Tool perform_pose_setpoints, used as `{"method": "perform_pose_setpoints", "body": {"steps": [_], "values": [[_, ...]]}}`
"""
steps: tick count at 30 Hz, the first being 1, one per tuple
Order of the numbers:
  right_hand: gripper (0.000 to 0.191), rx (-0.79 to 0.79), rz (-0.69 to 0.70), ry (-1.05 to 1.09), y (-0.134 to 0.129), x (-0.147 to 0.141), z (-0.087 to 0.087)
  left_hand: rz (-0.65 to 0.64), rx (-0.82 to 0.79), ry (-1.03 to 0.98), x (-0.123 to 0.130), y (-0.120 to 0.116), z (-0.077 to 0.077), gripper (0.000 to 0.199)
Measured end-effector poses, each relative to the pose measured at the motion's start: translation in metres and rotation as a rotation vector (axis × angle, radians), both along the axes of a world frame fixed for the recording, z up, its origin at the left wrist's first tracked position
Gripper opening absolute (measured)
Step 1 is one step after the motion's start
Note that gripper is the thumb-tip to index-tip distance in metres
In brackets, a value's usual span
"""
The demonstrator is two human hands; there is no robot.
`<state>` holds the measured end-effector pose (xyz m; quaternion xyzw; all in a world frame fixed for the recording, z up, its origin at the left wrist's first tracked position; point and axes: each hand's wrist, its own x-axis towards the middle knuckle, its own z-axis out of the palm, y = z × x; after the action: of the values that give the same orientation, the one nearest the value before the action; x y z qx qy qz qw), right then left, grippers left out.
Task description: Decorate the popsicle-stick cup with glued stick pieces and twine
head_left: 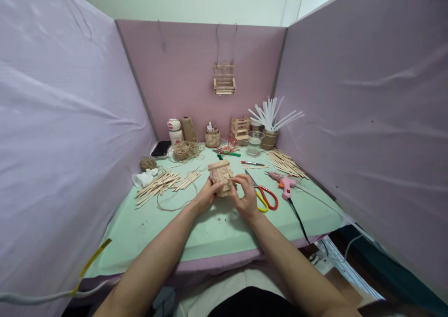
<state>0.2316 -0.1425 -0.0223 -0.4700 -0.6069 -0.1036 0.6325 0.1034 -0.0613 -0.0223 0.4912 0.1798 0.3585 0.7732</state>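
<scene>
A small holder made of wooden craft sticks [221,172] is held above the front middle of the table, slightly tilted. My left hand [209,192] grips its lower left side, thumb across the front. At its right side my right hand [245,196] has thumb and forefinger pinched close against the surface; whatever small piece may lie between them is too small to make out. Just right of that hand lie scissors [269,198] with red and yellow handles. Farther right rests a pink hot glue gun [287,184].
Loose craft sticks lie at left [159,186] and right [287,163]. Behind stand a twine ball [185,151], a pen holder [213,139], a clear water cup [255,144] and a pot of white glue sticks [269,139]. The glue gun's black cord [298,217] crosses the table edge.
</scene>
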Motion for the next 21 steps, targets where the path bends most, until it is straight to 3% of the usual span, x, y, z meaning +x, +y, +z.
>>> {"method": "perform_pose_setpoints", "body": {"steps": [7, 15, 21], "values": [[0.022, -0.011, 0.017, -0.014, -0.0001, -0.0007, 0.0001, 0.029, 0.009, 0.003, 0.0009, -0.0001, 0.0008, 0.061], [0.008, -0.025, -0.091, 0.004, 0.0007, -0.0022, -0.0002, -0.006, 0.007, 0.014, 0.0002, 0.0032, -0.0025, 0.058], [0.014, -0.045, -0.119, 0.005, 0.0021, -0.004, -0.0021, -0.005, 0.011, 0.008, 0.0011, 0.0029, -0.0032, 0.059]]}}
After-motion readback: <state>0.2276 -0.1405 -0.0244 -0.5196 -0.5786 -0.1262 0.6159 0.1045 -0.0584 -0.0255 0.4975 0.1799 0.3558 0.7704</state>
